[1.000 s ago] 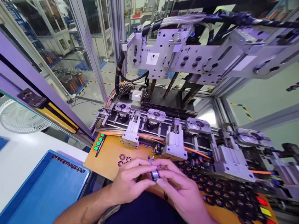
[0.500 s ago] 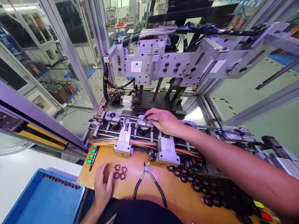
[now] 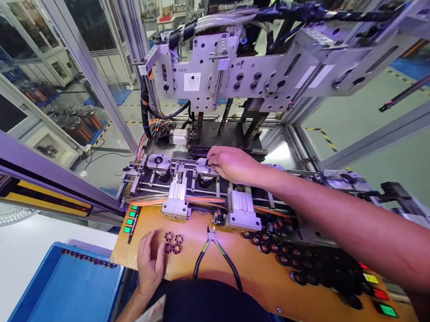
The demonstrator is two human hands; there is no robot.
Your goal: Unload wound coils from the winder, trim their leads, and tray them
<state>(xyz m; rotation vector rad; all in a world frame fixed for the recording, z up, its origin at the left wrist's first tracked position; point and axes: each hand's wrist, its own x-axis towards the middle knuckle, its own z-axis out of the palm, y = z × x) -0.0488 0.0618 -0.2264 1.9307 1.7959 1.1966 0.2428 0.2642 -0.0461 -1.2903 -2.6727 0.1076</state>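
My right hand (image 3: 233, 164) reaches across to the second metal fixture (image 3: 203, 175) of the machine. Its fingertips pinch a small dark round part (image 3: 207, 164) at the fixture's top; the fingers hide most of it. My left hand (image 3: 149, 262) rests at the bench's front left, thumb and fingers apart, holding nothing. Just right of it lie several small dark rings with coppery parts (image 3: 176, 248). Cutting pliers (image 3: 212, 238) with black handles lie spread on the orange bench top (image 3: 251, 285).
Many black rings (image 3: 311, 268) are heaped at the bench's right. A blue tray (image 3: 53, 301) at left holds a row of small rings. A metal plate (image 3: 206, 75) with cables spans above the fixtures. Coloured buttons (image 3: 378, 295) sit at lower right, green ones (image 3: 129, 222) at left.
My view has shifted slightly. My right hand stays at the same fixture with its fingers a little more upright and closed. My left hand has hardly moved.
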